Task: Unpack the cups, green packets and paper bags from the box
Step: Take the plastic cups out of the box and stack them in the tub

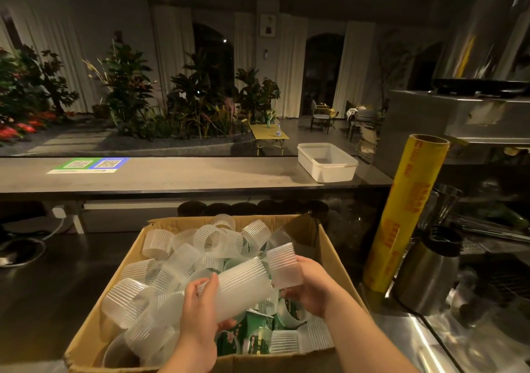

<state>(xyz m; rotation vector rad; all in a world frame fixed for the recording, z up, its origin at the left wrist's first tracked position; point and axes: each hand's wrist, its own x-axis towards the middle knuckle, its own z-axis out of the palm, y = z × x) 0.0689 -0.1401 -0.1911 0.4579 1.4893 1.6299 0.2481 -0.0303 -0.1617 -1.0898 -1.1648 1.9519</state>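
Translucent ribbed plastic cups (183, 257) are lying loose at all angles in the open brown cardboard box (327, 257), filling it nearly to the rim. Their frosted walls are catching the light as fine parallel lines. Left hand (198, 318) is gripping a long nested stack of cups (241, 289) sideways just above the heap, thumb over the top, fingers curled round underneath. Right hand (311, 283) is holding a single ribbed cup (284, 265) against the stack's far end, fingers curled under and round it. Green printed packets (255, 329) are showing through a gap in the cups toward the box's near right corner, partly under the stack.

Whether the single cup is seated on the stack or only touching it: cannot tell. Heap is hiding the box bottom. Near wall of the box and both forearms are running out of the bottom of the frame. Packet print is too blurred to read.

Box is sitting on a dark worktop (57, 286). Tall yellow roll of cling film (407, 214) is standing on end just beside the box's right wall, with a steel canister (427, 278) near it. White rectangular plastic tub (327, 163) and a green-and-blue QR-code sticker (89, 165) are lying well apart on the raised grey counter (186, 176) behind the box. Potted plants (129, 85) are standing beyond it in dim light.
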